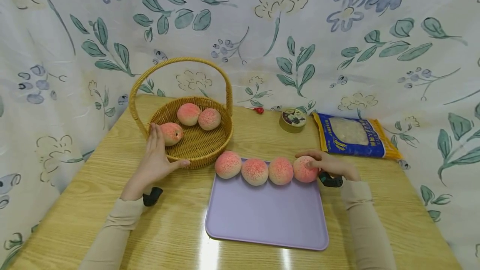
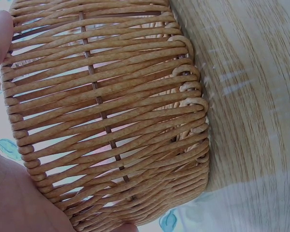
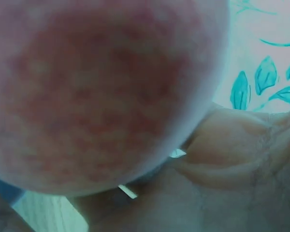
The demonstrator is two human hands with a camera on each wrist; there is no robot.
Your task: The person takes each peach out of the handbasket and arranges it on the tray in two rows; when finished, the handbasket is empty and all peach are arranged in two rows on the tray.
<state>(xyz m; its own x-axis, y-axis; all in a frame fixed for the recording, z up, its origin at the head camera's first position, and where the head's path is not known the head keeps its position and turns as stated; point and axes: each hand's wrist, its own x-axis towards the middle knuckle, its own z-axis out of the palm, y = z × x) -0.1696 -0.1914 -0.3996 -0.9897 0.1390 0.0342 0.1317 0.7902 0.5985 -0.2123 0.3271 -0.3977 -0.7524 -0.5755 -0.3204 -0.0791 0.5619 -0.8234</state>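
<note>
A wicker basket (image 1: 195,162) with a tall arched handle stands at left, holding three pink-and-cream peaches, one peach (image 1: 171,134) near the left hand. My left hand (image 1: 151,163) rests against its near-left rim, fingers straight and thumb spread along the front. In the left wrist view, the woven side (image 2: 106,116) fills most of the picture. My right hand (image 1: 331,165) grips the rightmost peach (image 1: 305,172) at the far right corner of a lilac tray (image 1: 266,220). Three more peaches line the tray's far edge, including a peach (image 1: 255,172) second from left. The held peach (image 3: 96,106) looms large in the right wrist view.
Behind the tray stands a round tin (image 1: 292,122), with a small red item (image 1: 258,110) to its left. A blue-and-yellow packet (image 1: 352,136) lies beyond the right hand. Floral cloth (image 1: 240,32) hangs behind the wooden table (image 1: 176,228).
</note>
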